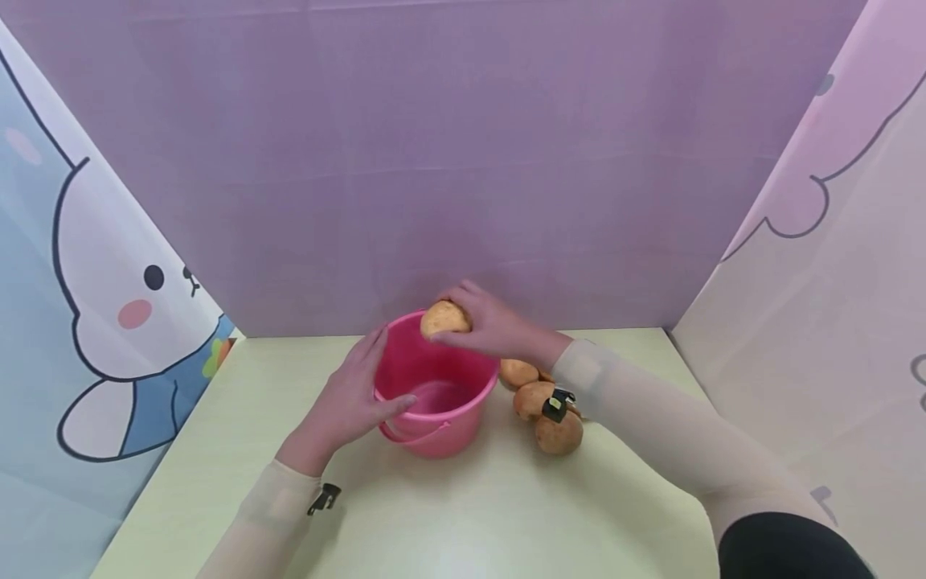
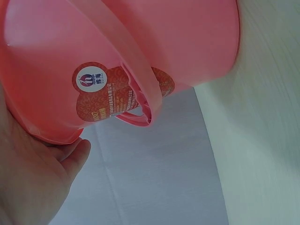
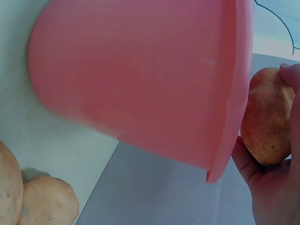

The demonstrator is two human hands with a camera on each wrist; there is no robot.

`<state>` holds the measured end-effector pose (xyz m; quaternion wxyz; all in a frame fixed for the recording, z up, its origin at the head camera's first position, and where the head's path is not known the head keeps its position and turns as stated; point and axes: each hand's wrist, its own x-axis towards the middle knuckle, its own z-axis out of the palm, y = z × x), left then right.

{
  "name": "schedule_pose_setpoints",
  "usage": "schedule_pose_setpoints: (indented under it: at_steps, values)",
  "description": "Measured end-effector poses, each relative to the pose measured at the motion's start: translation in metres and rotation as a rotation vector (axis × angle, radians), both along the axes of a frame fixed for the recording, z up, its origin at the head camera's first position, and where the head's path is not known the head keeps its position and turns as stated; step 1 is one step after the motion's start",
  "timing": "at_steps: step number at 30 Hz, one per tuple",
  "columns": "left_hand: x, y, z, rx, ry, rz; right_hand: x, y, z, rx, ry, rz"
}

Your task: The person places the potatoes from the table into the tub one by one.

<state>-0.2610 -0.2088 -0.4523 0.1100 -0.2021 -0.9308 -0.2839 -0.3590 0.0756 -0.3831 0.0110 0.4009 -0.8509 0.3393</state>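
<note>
A pink plastic bucket [image 1: 441, 434] stands upright on the table, its opening tilted into my view and its bottom visible inside. My left hand [image 1: 352, 394] holds the bucket's left rim, thumb lying over the edge; in the left wrist view, fingers show against the rim beside a labelled wall. Above the bucket's far rim, my right hand [image 1: 492, 322] grips a potato [image 1: 444, 318] between thumb and fingers. The right wrist view has this potato [image 3: 268, 117] close beside the rim. Several more potatoes [image 1: 559, 433] lie to the bucket's right, partly hidden under my right forearm.
A pale yellow-green table [image 1: 405, 523] carries everything. Behind it rises a plain purple cloth backdrop [image 1: 463, 161]. A printed cartoon sheet [image 1: 123, 322] borders the left side, and another printed sheet [image 1: 817, 322] the right. The bucket's handle [image 2: 136, 65] hangs along its outer wall.
</note>
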Motion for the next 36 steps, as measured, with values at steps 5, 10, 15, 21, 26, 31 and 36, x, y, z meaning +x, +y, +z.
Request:
schedule_pose_setpoints:
  at_steps: [5, 10, 15, 21, 26, 31, 36]
  values:
    - [0.0, 0.0, -0.001, 0.005, -0.013, 0.001, 0.0, -0.007, 0.0, 0.019, 0.007, 0.033]
    - [-0.001, 0.001, -0.002, 0.026, -0.013, -0.004, 0.0, -0.011, -0.002, 0.046, -0.008, 0.044]
    - [-0.001, 0.001, -0.002, 0.042, -0.017, -0.005, -0.001, -0.014, -0.007, 0.077, -0.014, 0.045]
    - [0.0, 0.0, 0.0, 0.026, -0.002, -0.013, -0.001, -0.018, -0.011, 0.111, -0.006, 0.049]
    - [0.001, 0.0, 0.001, 0.014, 0.009, -0.018, 0.0, -0.02, -0.013, 0.127, -0.027, 0.059]
    - [0.002, 0.0, 0.002, 0.017, 0.005, -0.023, 0.002, -0.022, -0.016, 0.158, -0.042, 0.054]
    - [0.002, 0.001, 0.003, 0.021, -0.001, -0.019, 0.004, -0.023, -0.017, 0.172, -0.063, 0.048]
